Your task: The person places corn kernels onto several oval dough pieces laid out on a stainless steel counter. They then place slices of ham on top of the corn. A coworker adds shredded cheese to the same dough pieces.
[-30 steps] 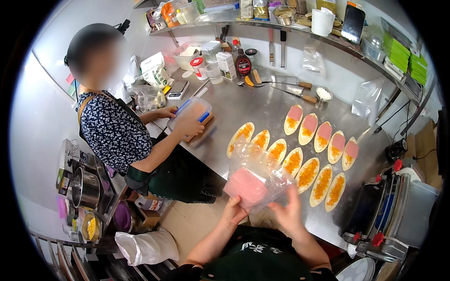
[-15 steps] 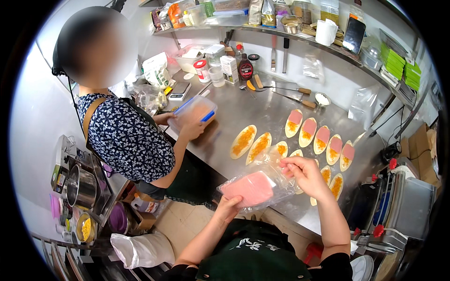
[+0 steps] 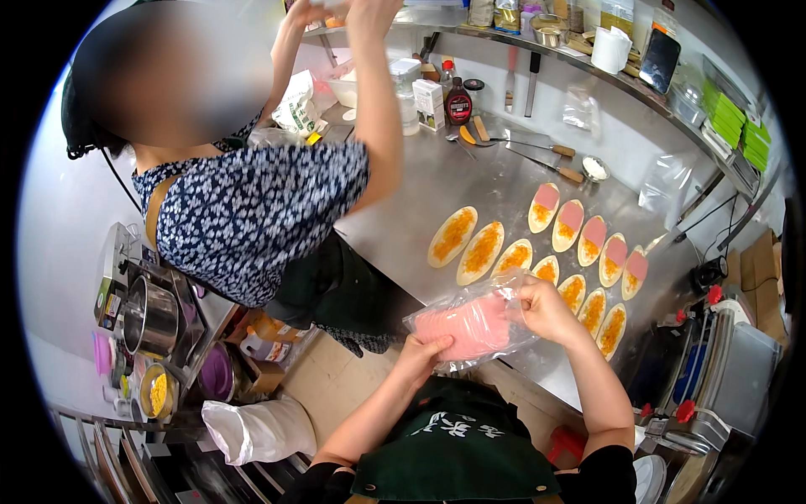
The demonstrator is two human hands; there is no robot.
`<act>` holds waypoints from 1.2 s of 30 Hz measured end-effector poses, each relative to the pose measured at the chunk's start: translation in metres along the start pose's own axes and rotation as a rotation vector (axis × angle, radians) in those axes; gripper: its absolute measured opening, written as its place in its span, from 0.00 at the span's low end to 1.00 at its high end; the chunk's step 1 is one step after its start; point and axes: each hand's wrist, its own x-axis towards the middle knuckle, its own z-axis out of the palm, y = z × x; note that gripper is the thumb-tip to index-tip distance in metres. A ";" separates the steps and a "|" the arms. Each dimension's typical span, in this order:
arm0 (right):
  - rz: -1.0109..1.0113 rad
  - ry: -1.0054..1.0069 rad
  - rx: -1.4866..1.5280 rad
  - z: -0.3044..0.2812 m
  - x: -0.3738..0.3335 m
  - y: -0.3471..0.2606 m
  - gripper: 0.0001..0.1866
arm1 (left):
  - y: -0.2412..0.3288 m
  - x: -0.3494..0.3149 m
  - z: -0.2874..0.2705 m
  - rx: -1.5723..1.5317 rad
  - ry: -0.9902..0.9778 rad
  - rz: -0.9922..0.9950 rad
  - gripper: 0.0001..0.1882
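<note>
Above the table's near edge, my left hand (image 3: 426,349) grips the lower left of a clear plastic bag of pink ham slices (image 3: 472,328), thumb on top. My right hand (image 3: 541,309) is closed on the crumpled right end of the same bag. The slices lie stacked inside the plastic. Beyond the bag, oval dough pieces with orange shredded filling (image 3: 483,252) form a row slanting down to the right. Farther back stands a second row of dough ovals (image 3: 567,225), each with a ham slice over its upper part.
At left a co-worker (image 3: 252,227) raises both arms toward the wall shelf (image 3: 537,49). Long-handled knives (image 3: 546,172) and a small bowl of white stuff (image 3: 594,169) lie at the back of the steel table (image 3: 395,227). Trays (image 3: 739,370) stand upright at right.
My right hand has come down onto the bag's end and gripped it. The co-worker's arms have gone from holding a plastic box over the table to up by the shelf. My view has shifted slightly.
</note>
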 end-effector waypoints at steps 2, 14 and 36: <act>0.030 -0.025 -0.016 0.002 0.001 0.001 0.12 | 0.003 0.001 0.001 0.008 0.012 0.002 0.21; -0.010 0.059 0.164 0.035 0.000 0.051 0.12 | 0.001 0.003 0.002 0.040 0.089 0.006 0.17; -0.007 -0.124 0.193 0.016 -0.034 0.031 0.15 | -0.033 0.010 0.005 0.043 0.095 -0.164 0.17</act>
